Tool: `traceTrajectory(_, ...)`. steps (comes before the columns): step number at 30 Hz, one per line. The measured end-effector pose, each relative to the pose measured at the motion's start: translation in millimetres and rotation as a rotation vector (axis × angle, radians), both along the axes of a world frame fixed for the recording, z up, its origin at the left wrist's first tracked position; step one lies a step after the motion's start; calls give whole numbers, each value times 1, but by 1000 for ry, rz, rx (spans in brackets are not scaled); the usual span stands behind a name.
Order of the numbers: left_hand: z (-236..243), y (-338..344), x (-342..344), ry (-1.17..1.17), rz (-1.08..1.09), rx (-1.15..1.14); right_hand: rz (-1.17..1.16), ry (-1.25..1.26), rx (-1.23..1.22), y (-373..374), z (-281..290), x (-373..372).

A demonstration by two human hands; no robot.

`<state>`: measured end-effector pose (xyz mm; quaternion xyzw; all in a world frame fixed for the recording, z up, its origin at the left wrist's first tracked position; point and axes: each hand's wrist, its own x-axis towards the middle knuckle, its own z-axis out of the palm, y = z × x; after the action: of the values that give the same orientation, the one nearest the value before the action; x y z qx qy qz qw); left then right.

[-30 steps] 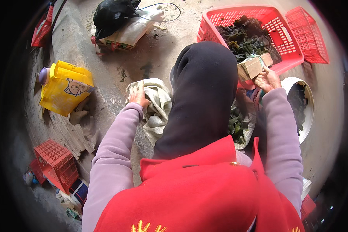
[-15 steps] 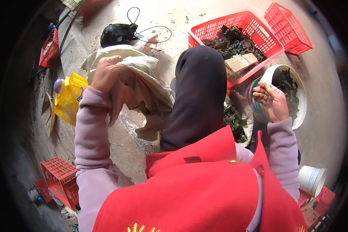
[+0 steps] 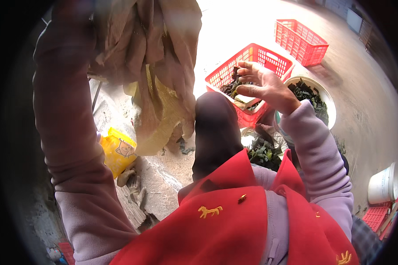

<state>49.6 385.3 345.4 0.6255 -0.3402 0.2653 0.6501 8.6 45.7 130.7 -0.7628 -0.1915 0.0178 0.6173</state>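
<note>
My left arm is raised at the upper left, and my left hand (image 3: 73, 12), dark and partly cut off by the rim, grips a beige woven sack (image 3: 170, 57). The sack hangs down in loose folds, with its yellowish lower part near the floor. My right hand (image 3: 269, 86) hovers open before a red plastic basket (image 3: 283, 66), its fingers spread and nothing in them. Dark leafy seaweed (image 3: 227, 88) lies in that basket. Beside my right wrist stands a white-rimmed bucket (image 3: 331, 104) of similar dark green leaves.
A second red basket (image 3: 301, 44) stands farther back on the right. More leaves (image 3: 265, 153) lie in a pale bag by my knee (image 3: 214, 115). A yellow package (image 3: 117, 152) and work gloves (image 3: 137, 190) are at the left. A white bucket (image 3: 381, 185) lies at the lower right.
My left hand has lifted the sack up from beside my knee, and it now hangs long. My right hand has moved left and forward from the bucket toward the basket, fingers spreading.
</note>
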Motion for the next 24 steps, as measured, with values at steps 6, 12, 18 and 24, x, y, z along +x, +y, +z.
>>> traceTrajectory(6,49,-87,20,-124,-117,78,-169,-209,225,-5,23,0)
traceTrajectory(12,50,-232,53,-238,-342,244,-439,-216,623,-171,46,-95)
traceTrajectory(18,13,-404,58,-595,-483,502,-1144,-439,74,-339,73,-270)
traceTrajectory(24,-68,-544,21,35,-761,476,-1434,-277,121,-416,95,-382)
